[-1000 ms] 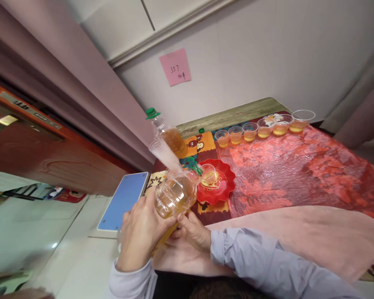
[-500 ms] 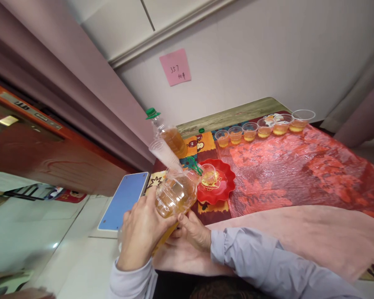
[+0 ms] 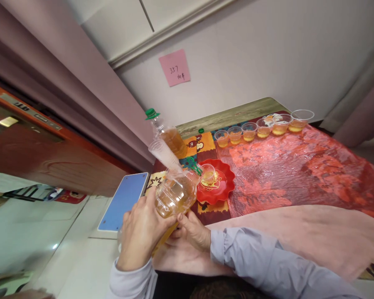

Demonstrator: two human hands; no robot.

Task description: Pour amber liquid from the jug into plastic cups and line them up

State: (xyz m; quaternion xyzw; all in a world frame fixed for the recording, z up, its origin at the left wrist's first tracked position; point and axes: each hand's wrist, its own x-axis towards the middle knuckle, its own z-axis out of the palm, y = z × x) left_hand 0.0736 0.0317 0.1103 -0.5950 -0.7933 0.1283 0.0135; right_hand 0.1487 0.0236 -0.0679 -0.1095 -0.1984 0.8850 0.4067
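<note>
While left hand (image 3: 141, 232) and right hand (image 3: 193, 231) hold tilted bottle (image 3: 176, 195) | nearest cup (image 3: 209, 176) unmoved

Change since half a second back: slight, a small turn of the head view. Pink note (image 3: 175, 67) a hair further left and lower in frame. Cups (image 3: 264, 128) nudged left, red dish (image 3: 227, 187) too, by a trace. Wooden door (image 3: 56, 155) at left sits marginally lower.
</note>
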